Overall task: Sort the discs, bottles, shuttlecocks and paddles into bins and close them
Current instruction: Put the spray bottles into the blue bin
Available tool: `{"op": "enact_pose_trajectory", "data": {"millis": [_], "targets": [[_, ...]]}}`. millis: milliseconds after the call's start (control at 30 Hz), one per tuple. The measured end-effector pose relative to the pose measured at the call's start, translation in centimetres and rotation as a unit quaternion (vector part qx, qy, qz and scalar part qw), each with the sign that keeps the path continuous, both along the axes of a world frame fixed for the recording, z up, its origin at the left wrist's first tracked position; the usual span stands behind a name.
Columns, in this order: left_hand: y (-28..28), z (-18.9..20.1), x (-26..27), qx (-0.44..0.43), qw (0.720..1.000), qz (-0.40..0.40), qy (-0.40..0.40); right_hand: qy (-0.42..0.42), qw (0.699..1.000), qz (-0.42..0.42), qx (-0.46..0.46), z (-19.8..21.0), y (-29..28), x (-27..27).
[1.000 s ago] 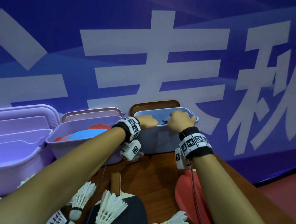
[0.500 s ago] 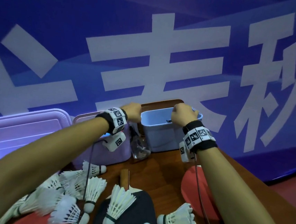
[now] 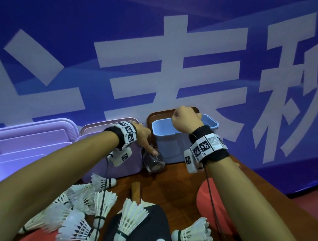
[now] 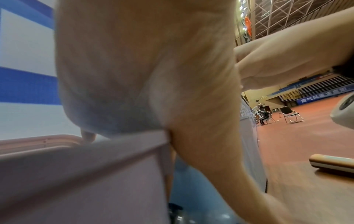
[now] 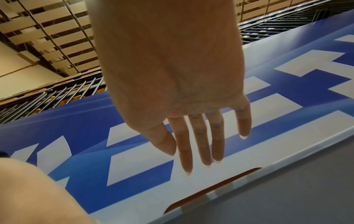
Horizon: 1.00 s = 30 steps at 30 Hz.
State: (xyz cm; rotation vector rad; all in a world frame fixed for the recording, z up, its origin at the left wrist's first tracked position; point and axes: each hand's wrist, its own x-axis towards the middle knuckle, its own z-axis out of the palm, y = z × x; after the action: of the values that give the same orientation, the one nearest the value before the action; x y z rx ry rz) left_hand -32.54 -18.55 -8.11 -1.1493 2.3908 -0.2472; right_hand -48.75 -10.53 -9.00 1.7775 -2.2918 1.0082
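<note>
While the blue bin (image 3: 173, 141) stands open at the back of the bench (image 3: 182, 188) with a brown lid (image 3: 154, 114) propped behind it, its inside shows only bare pale wall from the head view. Just left of it sits a lilac bin (image 3: 130, 162) with a pinkish lid (image 3: 99, 127) leaning behind; what it holds is hidden by the left arm. Farther left are two larger lilac bins (image 3: 10, 166), their contents not visible. Between the blue and lilac bins a clear bottle (image 3: 154, 161) stands on the bench. The left hand (image 3: 143, 136) reaches down with straight fingers, a fingertip touching the bottle's top. The right hand (image 3: 185, 119) hovers above the blue bin; the wrist view shows its fingers (image 5: 199, 136) straight, loosely together and holding nothing. Shuttlecocks (image 3: 129, 222) lie scattered near a dark paddle (image 3: 143, 233) and a red disc (image 3: 205, 198).
</note>
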Motion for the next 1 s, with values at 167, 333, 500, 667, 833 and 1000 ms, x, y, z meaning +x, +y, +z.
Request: {"op": "enact_pose_trajectory", "data": {"millis": [167, 333, 500, 667, 833, 1000], "targets": [[-0.1, -0.2, -0.2, -0.020, 0.997, -0.026, -0.075, 0.011, 0.995, -0.005, 0.095, -0.7, 0.1, -0.8], [0.4, -0.5, 0.2, -0.055, 0.988, -0.094, -0.110, 0.027, 0.984, 0.020, 0.177, -1.6, 0.1, -1.0], [1.8, -0.3, 1.0, -0.077, 0.981, -0.180, -0.020, 0.027, 0.982, 0.019, 0.185, -1.5, 0.0, -0.9], [5.0, 1.8, 2.2, -0.061, 0.973, -0.223, 0.023, 0.028, 0.982, 0.055, 0.179, -1.1, 0.1, -1.0], [7.9, 4.6, 2.9, -0.080, 0.966, -0.236, 0.069, -0.001, 0.989, 0.065, 0.133, -0.5, 0.5, -1.1], [7.9, 8.2, 4.3, -0.102, 0.963, -0.188, 0.161, -0.018, 0.994, 0.075, 0.077, 0.9, 1.2, -2.4]]}}
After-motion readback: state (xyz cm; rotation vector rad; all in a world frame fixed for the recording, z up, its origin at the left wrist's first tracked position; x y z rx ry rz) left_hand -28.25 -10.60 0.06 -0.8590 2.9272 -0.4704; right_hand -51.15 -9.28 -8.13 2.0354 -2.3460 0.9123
